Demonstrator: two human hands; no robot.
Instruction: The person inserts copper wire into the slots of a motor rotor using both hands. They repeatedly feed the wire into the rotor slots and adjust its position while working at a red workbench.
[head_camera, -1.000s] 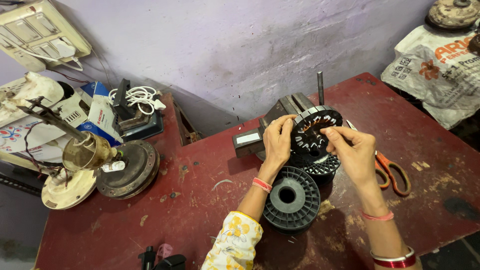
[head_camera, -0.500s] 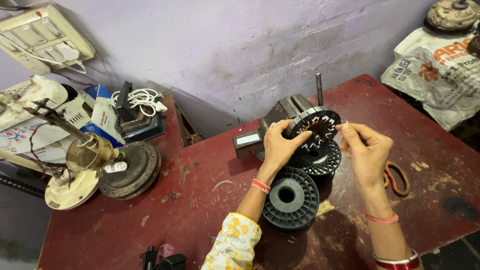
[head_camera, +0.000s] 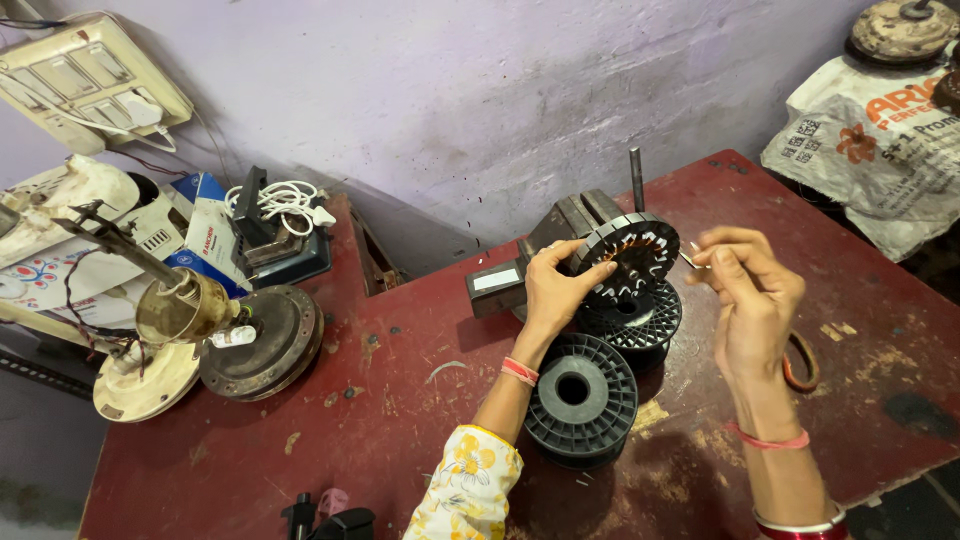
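While gripping the slotted stator ring (head_camera: 628, 258) on edge just in front of the grey vise (head_camera: 560, 235), with the left hand (head_camera: 553, 290) clamped over its near rim and the right hand (head_camera: 752, 290) pinched shut on a thin strip (head_camera: 690, 261) just right of the ring: copper already wound into most upper slots, lower slots seemingly bare, so partway by the look of it. Below the ring, on the red table (head_camera: 400, 380), one black spool (head_camera: 634, 322) and a nearer one (head_camera: 581, 394), both apparently empty of wire.
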